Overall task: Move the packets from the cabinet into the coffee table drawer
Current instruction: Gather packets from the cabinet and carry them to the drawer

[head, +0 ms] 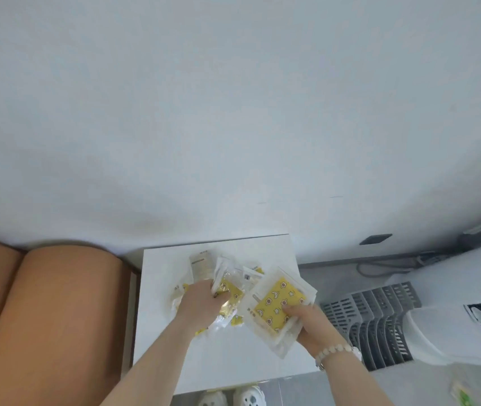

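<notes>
Several clear packets with yellow patterned inserts lie in a loose pile (204, 268) on the top of a white cabinet (160, 332). My left hand (201, 303) lies on the pile, its fingers curled round one yellow packet (229, 290). My right hand (312, 326), a bead bracelet on its wrist, grips the lower right corner of a small stack of packets (280, 300) lifted just off the cabinet top to the right of the pile. The coffee table drawer is not in view.
A tan sofa arm (54, 303) stands close against the cabinet's left side. A grey slotted basket (380, 317) and a white appliance (467, 303) sit on the floor to the right. A white wall (233, 112) rises behind the cabinet. White shoes (233, 398) show below its front edge.
</notes>
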{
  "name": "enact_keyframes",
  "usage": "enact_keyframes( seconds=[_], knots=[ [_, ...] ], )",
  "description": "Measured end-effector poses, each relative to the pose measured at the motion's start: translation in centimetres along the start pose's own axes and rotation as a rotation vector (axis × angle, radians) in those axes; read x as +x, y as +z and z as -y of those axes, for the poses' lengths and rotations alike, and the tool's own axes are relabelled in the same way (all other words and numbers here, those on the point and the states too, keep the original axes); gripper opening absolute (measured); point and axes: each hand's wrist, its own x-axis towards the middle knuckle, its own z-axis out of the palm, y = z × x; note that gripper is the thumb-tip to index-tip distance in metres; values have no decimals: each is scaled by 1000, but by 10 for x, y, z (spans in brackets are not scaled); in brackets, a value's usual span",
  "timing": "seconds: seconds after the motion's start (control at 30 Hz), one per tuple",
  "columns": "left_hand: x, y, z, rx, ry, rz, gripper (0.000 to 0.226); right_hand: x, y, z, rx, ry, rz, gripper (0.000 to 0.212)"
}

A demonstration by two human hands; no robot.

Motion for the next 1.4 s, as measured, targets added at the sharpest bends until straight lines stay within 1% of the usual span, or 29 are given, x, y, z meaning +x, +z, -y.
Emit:
enact_keyframes(
  seconds=[0.07, 0.17, 0.23, 0.3, 0.37, 0.43, 0.63, 0.73, 0.83, 0.97, 1.07, 1.3, 1.4],
  knots=[
    [-9, -18, 0, -37, -26, 4, 32, -21, 6, -2, 71, 15, 78, 25],
    [-21, -38, -7, -89, 1, 12, 21, -46, 13, 0, 156, -10, 128, 25],
    [-29, -49, -17, -116, 33, 22, 22, -60, 18, 4, 219, -44, 136, 24],
    [-35, -55, -26, -122, 48, 43, 29, -70, 22, 5, 257, -66, 136, 22],
    [-42, -60, -33, -133, 50, 69, 36, -77, 27, 7, 238, -78, 119, 26],
    [-45, -63, -41, -145, 64, 104, 39, -84, 33, 10, 200, -97, 84, 32],
    [-51, -56, -73, -121, 118, 206, 30, -104, 15, 23, 181, -138, -59, 35],
    [-54, -45, -92, -150, 158, 273, 15, -115, -10, 25, 192, -146, -121, 29],
    [-59, -24, -111, -171, 181, 349, 11, -131, -41, 18, 238, -157, -182, 23],
    [-69, 11, -140, -131, 216, 467, 15, -151, -82, -1, 332, -173, -281, 21],
    [-84, 35, -159, -113, 242, 559, 19, -166, -105, -16, 406, -198, -317, 27],
    [-128, 85, -189, -13, 313, 679, 13, -210, -149, -49, 528, -238, -383, 18],
    [-154, 110, -193, 27, 331, 715, 14, -231, -172, -67, 540, -242, -406, 23]
  ],
)
